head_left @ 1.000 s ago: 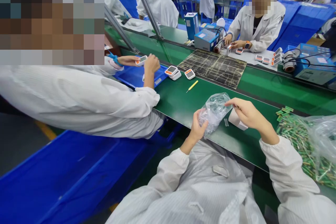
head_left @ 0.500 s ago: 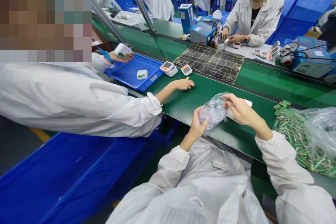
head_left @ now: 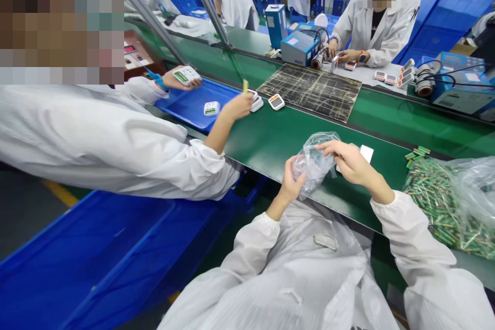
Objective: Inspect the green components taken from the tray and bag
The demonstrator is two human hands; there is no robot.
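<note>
A crumpled clear plastic bag (head_left: pixel 309 167) is gripped in my left hand (head_left: pixel 291 181) at the front edge of the green bench. Small contents inside the bag are too blurred to name. My right hand (head_left: pixel 353 162) reaches over the bag's mouth, its fingers stretched out and touching the plastic. Its thumb is partly hidden. Just behind that hand lies a small white piece (head_left: pixel 366 153), partly covered by it. To the right, a large heap of green batteries with metal leads (head_left: pixel 436 201) spills from a clear bag (head_left: pixel 477 185).
At my left, a co-worker's hand (head_left: pixel 237 105) holds a yellow stick, the other a white device (head_left: pixel 187 76) over a blue tray (head_left: pixel 181 100). White-and-orange devices (head_left: pixel 276 102) lie on the bench (head_left: pixel 270 139). Opposite, another person works beside blue machines (head_left: pixel 297 49).
My right fingers have moved left over the bag's mouth and straightened. The co-worker's hand with the yellow stick has risen toward the stacked devices. The white device in their other hand is turned.
</note>
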